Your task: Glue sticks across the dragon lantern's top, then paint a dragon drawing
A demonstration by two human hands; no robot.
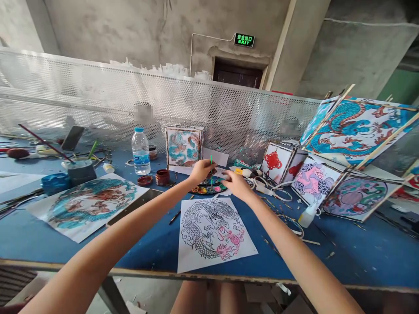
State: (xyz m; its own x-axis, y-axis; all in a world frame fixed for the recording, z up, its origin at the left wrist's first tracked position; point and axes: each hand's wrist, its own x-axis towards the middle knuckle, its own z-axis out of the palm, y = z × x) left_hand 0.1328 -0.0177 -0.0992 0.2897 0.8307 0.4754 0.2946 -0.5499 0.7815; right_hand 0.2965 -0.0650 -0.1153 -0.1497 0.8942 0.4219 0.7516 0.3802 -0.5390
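Observation:
My left hand (202, 171) pinches a thin paintbrush (211, 159) with a green handle, held upright over the paint palette (199, 190). Pink, yellow and other colours show in the palette's wells. At the palette's right edge, my right hand (237, 183) has its fingers curled in towards it; its fingertips are small and partly hidden. Between my forearms lies a sheet with a dragon line drawing (209, 231), its lower right part coloured pink. Behind the palette stands a small box lantern (183, 148) with a blue and brown picture.
A painted dragon sheet (93, 200) lies left, near a water bottle (141, 152), a red-brown paint jar (163, 177) and a dark cup (81, 171). Several painted lanterns (317, 179) stand right, with a glue bottle (307, 216) and cables. A perforated metal screen (108, 100) runs behind.

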